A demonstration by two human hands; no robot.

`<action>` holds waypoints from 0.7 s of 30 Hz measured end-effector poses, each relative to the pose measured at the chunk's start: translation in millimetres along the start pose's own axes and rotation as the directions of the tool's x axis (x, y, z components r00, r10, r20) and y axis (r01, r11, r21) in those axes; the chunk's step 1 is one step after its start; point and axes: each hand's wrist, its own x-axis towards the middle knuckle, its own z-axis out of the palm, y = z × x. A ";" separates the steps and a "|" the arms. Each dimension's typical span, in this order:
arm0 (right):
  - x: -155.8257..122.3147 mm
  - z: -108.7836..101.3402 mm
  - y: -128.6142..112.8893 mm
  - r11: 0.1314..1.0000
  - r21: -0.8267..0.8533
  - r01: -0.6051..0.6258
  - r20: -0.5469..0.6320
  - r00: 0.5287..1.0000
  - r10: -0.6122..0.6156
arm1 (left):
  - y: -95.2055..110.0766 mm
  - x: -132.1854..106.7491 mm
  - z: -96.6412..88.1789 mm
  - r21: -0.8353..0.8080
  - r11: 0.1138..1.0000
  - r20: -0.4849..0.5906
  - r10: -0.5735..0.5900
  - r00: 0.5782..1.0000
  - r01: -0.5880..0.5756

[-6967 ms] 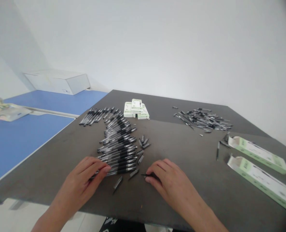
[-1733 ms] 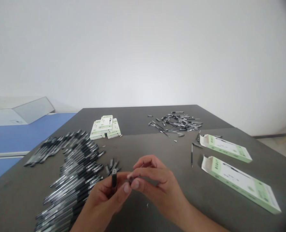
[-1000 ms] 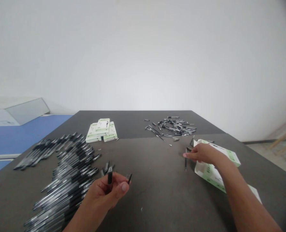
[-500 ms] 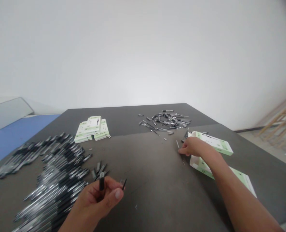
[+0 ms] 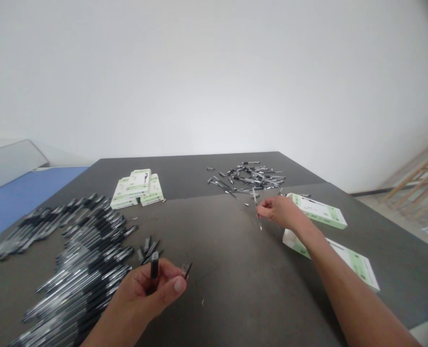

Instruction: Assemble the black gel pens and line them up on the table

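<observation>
My left hand, low in the view, is closed around pen parts. A short dark piece with a grey end stands up from its fingers, and a clear piece with a black strip sticks out past the fingertips. Whether they belong to one pen I cannot tell. On the right, my right hand pinches a thin pen refill just above the table, its metal tip pointing down. Several loose pen caps lie just beyond my left hand.
Many pens lie in rows at left. Green-and-white pen boxes are stacked behind them. Two more boxes, a far one and a near one, lie by my right arm. A scattered heap of pen parts occupies the table's far side.
My right hand has moved left and slightly away from me, lifting the refill off the table beside the boxes. The left hand keeps its hold, nearly still.
</observation>
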 end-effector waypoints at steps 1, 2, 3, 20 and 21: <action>-0.7 3.2 -1.4 0.998 0.062 0.033 -0.006 0.999 -0.032 | -0.2 0.1 -0.4 -0.002 1.000 -0.002 0.000 1.000 0.000; -1.1 7.0 -2.6 0.990 0.126 0.062 -0.007 0.998 -0.062 | -0.3 0.1 -0.7 -0.004 1.000 -0.006 0.000 1.000 0.000; -1.0 11.2 -3.7 0.978 0.191 0.086 -0.006 0.996 -0.087 | -0.4 0.0 -0.9 -0.007 1.000 -0.005 0.001 1.000 -0.001; -36.3 35.6 -48.9 0.461 0.878 0.132 0.013 0.955 -0.297 | -8.7 6.6 -7.3 0.053 0.997 0.130 0.045 0.990 -0.052; -40.6 35.6 -51.8 0.440 0.890 0.121 0.027 0.949 -0.314 | -9.1 6.4 -7.3 0.062 0.996 0.139 0.046 0.989 -0.056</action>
